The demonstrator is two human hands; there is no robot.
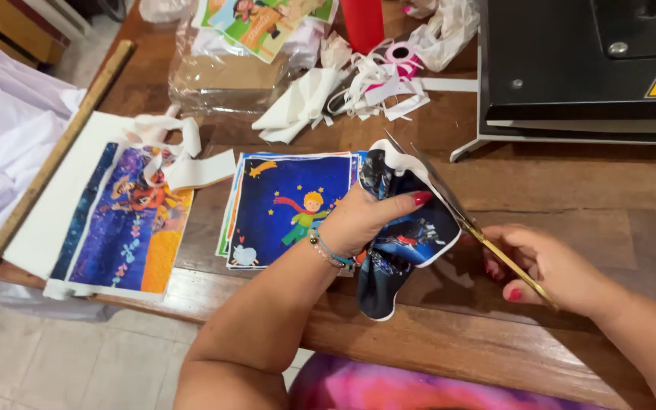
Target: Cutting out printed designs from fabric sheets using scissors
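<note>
My left hand [362,220] is closed on a printed sheet [400,239], thumb on top and the other fingers hidden beneath it. The sheet is dark, mostly black and deep blue, with a small pale figure printed near its middle and a white border along the cut edge. It is limp and folded over my hand, so its lower end hangs down past the near edge of the table [571,190]. Its full picture cannot be read: the fold and my hand cover a good part of it.

My right hand [544,266] is to the right of the sheet, curled around the handles of the scissors [457,209]. The handles look gold; the loops are largely covered by my fingers. The blades are parted and meet the sheet at its upper right edge, the tips pointing up and away from me.

Just left of the sheet, touching or slipping under it, lies a stack of prints [290,209]; the top one shows a small figure with a red scarf on a starry blue ground. How many sheets are in the stack I cannot tell. Further left of the sheet lies a long print [134,228] in blue and orange on white backing, with a wooden ruler [58,152] beyond it.

Behind the sheet is a pile of white offcuts [351,91]. To the upper right of the sheet stands a black machine [571,61], cut off by the frame.
</note>
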